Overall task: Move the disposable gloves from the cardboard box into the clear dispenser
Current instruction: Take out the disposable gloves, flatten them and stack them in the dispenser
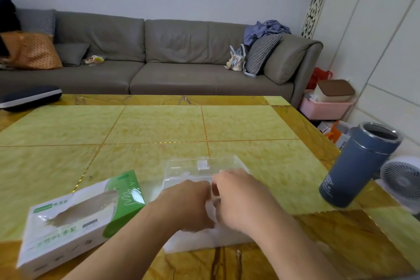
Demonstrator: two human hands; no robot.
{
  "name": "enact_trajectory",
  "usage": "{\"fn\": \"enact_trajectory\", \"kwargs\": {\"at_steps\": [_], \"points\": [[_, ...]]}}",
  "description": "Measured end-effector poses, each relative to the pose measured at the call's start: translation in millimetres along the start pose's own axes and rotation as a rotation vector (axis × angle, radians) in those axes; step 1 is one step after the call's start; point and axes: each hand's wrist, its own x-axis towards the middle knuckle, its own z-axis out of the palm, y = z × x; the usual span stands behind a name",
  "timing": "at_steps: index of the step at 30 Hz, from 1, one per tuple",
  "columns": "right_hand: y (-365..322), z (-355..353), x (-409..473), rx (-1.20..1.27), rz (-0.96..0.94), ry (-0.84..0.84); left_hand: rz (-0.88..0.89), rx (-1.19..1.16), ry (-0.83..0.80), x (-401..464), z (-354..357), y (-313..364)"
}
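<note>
Both hands are down on the clear dispenser [204,170], which sits on the desk [159,125] and serves as the landmark here. The left hand [188,204] and the right hand [238,198] meet over its near half, knuckles almost touching, fingers curled down into a whitish, filmy mass that looks like the disposable gloves [211,236]. They seem to be gripping or pressing that bundle, though blur hides exactly how the fingers lie. The dispenser's far side, with a small clear tab, shows no gloves that I can make out.

Just left of the dispenser lies the cardboard box [77,218], green and white, on its side; whether any gloves remain inside cannot be told. Well to the dispenser's right stands a blue tumbler [356,166].

My judgement: the gloves are out of the box and being settled into the dispenser. Tucking them fully in and closing it look left to do.
</note>
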Motion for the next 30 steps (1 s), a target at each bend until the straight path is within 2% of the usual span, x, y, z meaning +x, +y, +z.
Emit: {"fn": "enact_trajectory", "kwargs": {"at_steps": [3, 8, 10, 12, 15, 19, 24, 30], "points": [[8, 6, 3, -0.119, 0.084, -0.130, -0.018, -0.025, -0.024, 0, -1, -1], [10, 10, 16, -0.107, 0.130, -0.271, -0.050, -0.082, -0.075, -4, -6, 4], [9, 9, 26, -0.093, 0.170, -0.345, -0.052, 0.053, 0.008, -12, -6, 10], [6, 9, 37, -0.086, 0.230, -0.446, -0.036, 0.213, 0.169, -20, -6, 15], [1, 14, 45, -0.180, 0.201, -0.523, 0.002, 0.252, 0.311, -26, -8, 20], [2, 18, 45, -0.216, 0.204, -0.500, -0.087, 0.190, 0.247, -25, -10, 15], [8, 21, 32, -0.181, 0.201, -0.375, -0.137, 0.120, 0.144, -16, -2, 12], [10, 26, 35, -0.109, 0.300, -0.439, -0.159, 0.100, -0.036, -7, -3, 12]]}}
